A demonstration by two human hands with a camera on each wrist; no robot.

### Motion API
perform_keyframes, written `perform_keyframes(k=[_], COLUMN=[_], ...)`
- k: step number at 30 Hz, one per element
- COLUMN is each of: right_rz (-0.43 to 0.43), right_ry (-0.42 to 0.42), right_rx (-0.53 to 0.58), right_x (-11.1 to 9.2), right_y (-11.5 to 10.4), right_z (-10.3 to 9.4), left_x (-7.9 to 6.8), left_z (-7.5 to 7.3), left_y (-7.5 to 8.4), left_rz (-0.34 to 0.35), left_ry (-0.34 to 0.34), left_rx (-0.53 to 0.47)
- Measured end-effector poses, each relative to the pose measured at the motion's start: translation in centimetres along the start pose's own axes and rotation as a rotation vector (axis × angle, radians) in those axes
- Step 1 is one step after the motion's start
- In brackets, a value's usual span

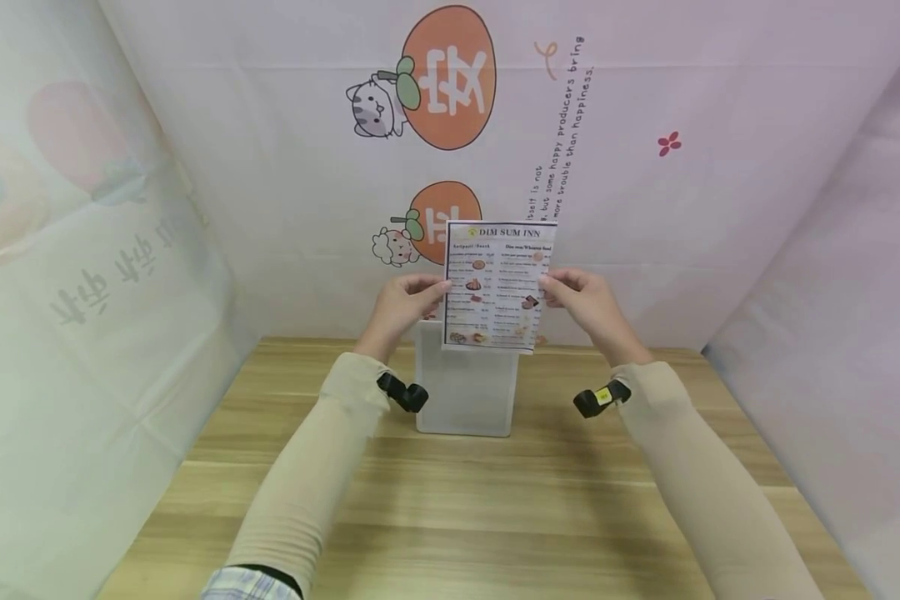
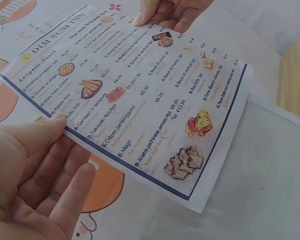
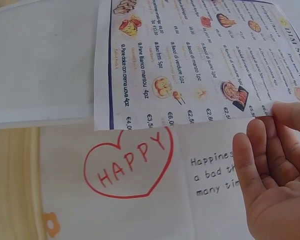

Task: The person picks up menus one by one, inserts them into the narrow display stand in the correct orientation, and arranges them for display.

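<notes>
A printed menu sheet (image 1: 498, 287) headed "DIM SUM INN" is held up in front of the back cloth. My left hand (image 1: 407, 307) pinches its left edge between thumb and fingers; my right hand (image 1: 583, 300) pinches the right edge the same way. Behind and below the sheet stands a pale, flat rectangular board (image 1: 467, 392), its upper part hidden by the paper. In the left wrist view the menu (image 2: 135, 100) shows its text and food pictures. The right wrist view has the board (image 3: 40, 65) beside the menu's lower end.
A wooden table (image 1: 487, 517) stretches below both arms. White printed cloth (image 1: 270, 167) with orange fruit and cartoon animals hangs behind, and more cloth (image 1: 67, 333) hangs at the sides. Each wrist carries a small black camera (image 1: 402, 392).
</notes>
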State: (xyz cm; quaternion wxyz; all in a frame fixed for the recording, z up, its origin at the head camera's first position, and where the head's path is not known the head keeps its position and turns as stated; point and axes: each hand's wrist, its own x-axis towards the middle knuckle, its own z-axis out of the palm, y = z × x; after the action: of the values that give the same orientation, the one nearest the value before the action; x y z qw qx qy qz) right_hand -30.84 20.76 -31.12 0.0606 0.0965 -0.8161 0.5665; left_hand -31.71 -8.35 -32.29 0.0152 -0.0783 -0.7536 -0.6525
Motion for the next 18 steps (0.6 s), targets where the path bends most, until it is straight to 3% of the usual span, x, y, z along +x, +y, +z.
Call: perform_keyframes(k=[18], right_rz=[-0.082], right_ry=[0.03], right_rx=[-0.012], right_x=[2.2], right_y=[-2.5], right_z=[0.1], left_x=[1.2], left_z=[-1.5], left_y=[2.9], left_rz=[0.047], left_ry=[0.021], left_rx=[-0.004])
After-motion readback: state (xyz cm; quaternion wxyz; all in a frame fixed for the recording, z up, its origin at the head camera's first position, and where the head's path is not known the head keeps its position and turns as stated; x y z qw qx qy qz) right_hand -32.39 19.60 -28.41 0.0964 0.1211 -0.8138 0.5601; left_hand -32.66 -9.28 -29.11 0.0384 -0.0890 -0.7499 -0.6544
